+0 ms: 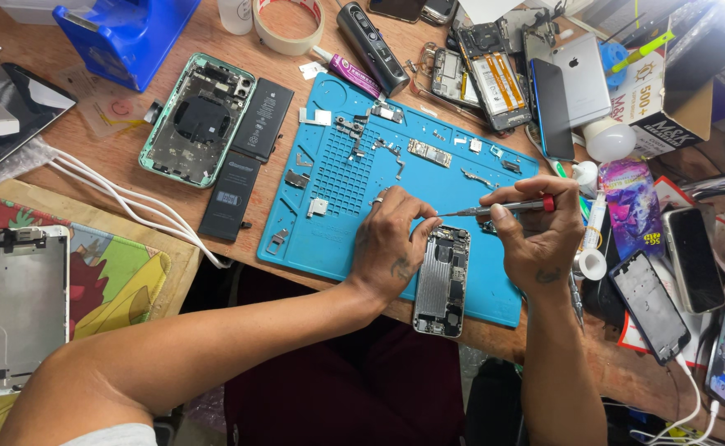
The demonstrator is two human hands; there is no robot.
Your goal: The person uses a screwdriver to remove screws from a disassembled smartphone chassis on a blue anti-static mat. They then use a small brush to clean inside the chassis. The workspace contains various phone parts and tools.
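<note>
**Opened phone under the screwdriver**

Opened phone [443, 281], a silver housing with its back removed and its insides showing, lies upright on the near edge of the blue work mat [329, 231], its lower end reaching past the mat toward the table edge. The left hand [389, 248] rests at the phone's left side, fingers curled and touching the top corner of the housing. The right hand [536, 235] has its fingers closed around a thin screwdriver [495, 210] with a red collar, held nearly level, its tip just over the phone's upper end.

Small metal brackets and flex parts [379, 144] lie scattered across the mat. Left of the mat sit a green phone frame [197, 120] and two black batteries [245, 157]. To the right lie several other phones [651, 306], and white cables [123, 198] cross the wooden table [115, 157].
</note>
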